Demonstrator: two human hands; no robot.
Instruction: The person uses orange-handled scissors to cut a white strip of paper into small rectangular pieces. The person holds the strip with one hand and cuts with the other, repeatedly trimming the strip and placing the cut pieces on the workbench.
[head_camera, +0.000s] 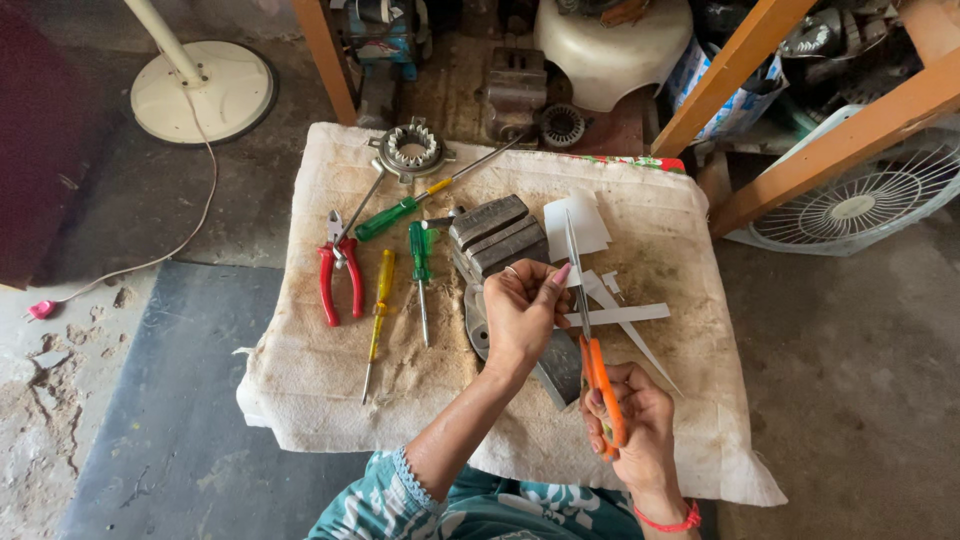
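Now snipping over the table's near edge
Right hand (630, 425) grips orange scissors (597, 375); left hand (522, 312) pinches a white strip (612, 316)

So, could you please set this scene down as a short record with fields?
Setting: cloth-covered work pad on a workshop floor
Right hand: holds orange-handled scissors, blades pointing away
Left hand: pinches a thin white strip at the blades
Cut pieces: white paper strips beside the hands
Tools on cloth: red pliers, yellow screwdriver, two green screwdrivers
Also: metal block, toothed metal ring
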